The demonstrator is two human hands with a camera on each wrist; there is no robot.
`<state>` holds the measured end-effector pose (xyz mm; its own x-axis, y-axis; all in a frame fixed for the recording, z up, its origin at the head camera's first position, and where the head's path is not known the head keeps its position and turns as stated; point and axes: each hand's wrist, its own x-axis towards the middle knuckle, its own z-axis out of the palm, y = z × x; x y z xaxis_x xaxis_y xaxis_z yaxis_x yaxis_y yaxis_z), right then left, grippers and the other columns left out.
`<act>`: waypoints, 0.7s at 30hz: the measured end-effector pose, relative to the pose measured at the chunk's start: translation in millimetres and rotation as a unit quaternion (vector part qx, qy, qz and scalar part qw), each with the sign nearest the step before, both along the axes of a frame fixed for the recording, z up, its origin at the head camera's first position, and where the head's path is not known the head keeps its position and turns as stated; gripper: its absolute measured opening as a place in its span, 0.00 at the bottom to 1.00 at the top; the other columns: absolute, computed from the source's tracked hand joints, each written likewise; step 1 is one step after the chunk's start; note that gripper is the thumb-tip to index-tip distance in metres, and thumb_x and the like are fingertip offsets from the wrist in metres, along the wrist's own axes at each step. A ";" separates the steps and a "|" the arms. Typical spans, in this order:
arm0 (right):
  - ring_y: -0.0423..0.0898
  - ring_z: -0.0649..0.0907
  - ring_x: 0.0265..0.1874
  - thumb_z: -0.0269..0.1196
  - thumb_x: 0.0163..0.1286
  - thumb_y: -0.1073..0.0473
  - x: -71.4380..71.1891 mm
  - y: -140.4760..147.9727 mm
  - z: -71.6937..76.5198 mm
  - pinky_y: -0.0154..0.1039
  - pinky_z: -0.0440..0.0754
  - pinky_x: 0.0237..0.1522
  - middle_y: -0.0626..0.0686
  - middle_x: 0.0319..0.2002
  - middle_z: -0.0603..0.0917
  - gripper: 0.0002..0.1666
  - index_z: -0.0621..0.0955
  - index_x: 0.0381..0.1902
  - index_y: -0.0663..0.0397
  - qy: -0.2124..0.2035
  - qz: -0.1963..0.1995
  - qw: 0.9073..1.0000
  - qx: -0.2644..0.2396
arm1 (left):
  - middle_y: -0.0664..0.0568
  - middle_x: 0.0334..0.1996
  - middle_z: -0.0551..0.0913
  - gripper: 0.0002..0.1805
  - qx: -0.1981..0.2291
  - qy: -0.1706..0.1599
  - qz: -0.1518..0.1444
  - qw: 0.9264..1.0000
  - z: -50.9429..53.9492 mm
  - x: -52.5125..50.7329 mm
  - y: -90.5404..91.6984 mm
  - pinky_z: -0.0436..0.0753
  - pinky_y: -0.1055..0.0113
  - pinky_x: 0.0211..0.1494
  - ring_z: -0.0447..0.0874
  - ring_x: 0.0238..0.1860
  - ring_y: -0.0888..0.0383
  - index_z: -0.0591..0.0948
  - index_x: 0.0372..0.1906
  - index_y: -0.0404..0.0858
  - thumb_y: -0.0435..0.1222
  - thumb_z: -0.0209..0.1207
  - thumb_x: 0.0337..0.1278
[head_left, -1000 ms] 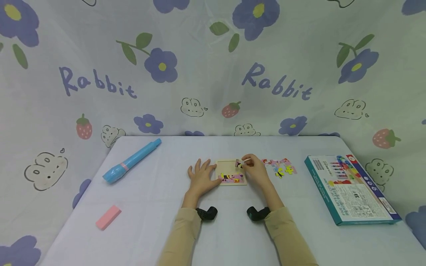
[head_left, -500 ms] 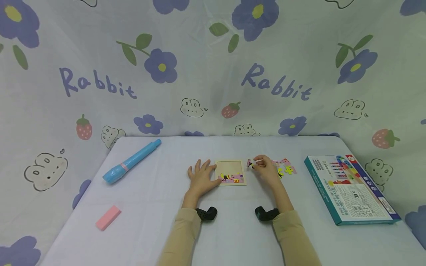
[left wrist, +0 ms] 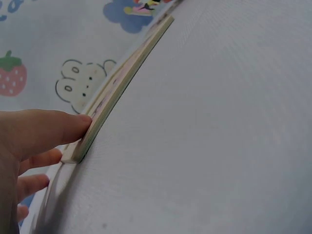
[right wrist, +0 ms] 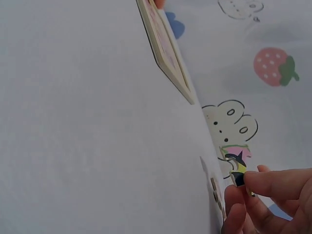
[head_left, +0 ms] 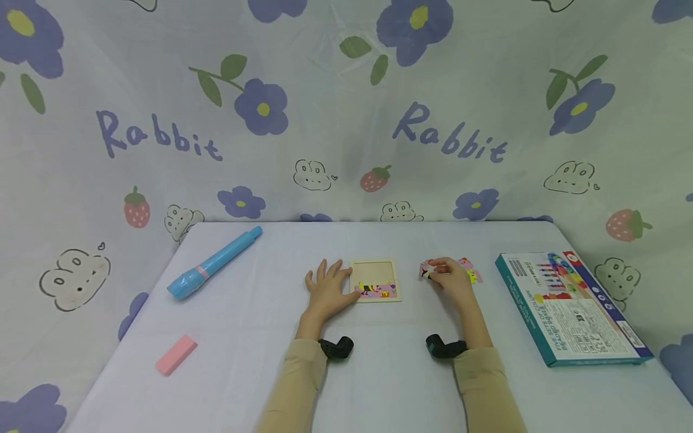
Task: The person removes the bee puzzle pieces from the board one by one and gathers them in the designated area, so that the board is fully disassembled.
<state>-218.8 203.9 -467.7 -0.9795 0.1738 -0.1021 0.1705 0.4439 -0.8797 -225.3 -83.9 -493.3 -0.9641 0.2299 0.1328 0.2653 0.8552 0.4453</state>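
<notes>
A square wooden puzzle tray (head_left: pixel 400 279) lies mid-table, a row of pink and yellow pieces (head_left: pixel 379 290) along its near side. My left hand (head_left: pixel 326 291) has its fingers spread at the tray's left edge, the thumb resting on the near left corner; in the left wrist view that thumb touches the rim (left wrist: pixel 112 100). Right of the tray, my right hand (head_left: pixel 456 282) pinches a puzzle piece (head_left: pixel 425 269) between thumb and fingers. The right wrist view shows this piece (right wrist: pixel 237 158) pink, yellow and black, held up. Loose pieces (head_left: pixel 468 270) lie partly hidden behind the right hand.
A blue pen-shaped object (head_left: pixel 216 262) lies at the back left, with a pink block (head_left: pixel 176 355) nearer the front. On the right is a flat printed box (head_left: pixel 576 310). A patterned cloth (head_left: pixel 335 120) hangs behind the white table.
My right hand has moved right, from over the tray to beside the loose pieces, carrying the pinched piece with it. The left hand and the tray have stayed in place.
</notes>
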 end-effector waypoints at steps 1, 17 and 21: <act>0.45 0.76 0.34 0.58 0.63 0.65 1.0 1.3 0.6 0.31 0.76 0.31 0.59 0.42 0.76 0.17 0.77 0.50 0.60 -0.005 -0.002 1.000 -0.002 | 0.48 0.67 0.64 0.32 0.000 0.001 0.000 1.000 0.1 0.2 -0.1 0.39 0.37 0.62 0.45 0.70 0.41 0.76 0.58 0.46 0.55 0.59 0.45; 0.44 0.76 0.28 0.60 0.61 0.67 6.4 9.9 2.4 0.28 0.74 0.27 0.60 0.38 0.78 0.19 0.79 0.51 0.64 -0.014 -0.037 0.997 0.069 | 0.48 0.67 0.64 0.32 -0.003 0.004 -0.003 1.000 1.6 1.2 -1.3 0.41 0.36 0.62 0.45 0.70 0.41 0.75 0.58 0.46 0.55 0.59 0.47; 0.42 0.76 0.25 0.62 0.58 0.69 7.4 10.0 2.5 0.26 0.74 0.24 0.61 0.36 0.78 0.19 0.79 0.50 0.66 0.013 -0.032 0.997 0.074 | 0.48 0.67 0.64 0.32 -0.004 0.006 -0.004 1.000 1.3 1.4 -1.1 0.41 0.37 0.62 0.46 0.70 0.41 0.75 0.58 0.46 0.55 0.59 0.47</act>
<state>-211.4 213.9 -465.3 -0.9681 0.2466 -0.0446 0.1796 0.5586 -0.8098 -223.9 -85.0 -492.0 -0.9604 0.2390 0.1432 0.2780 0.8564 0.4351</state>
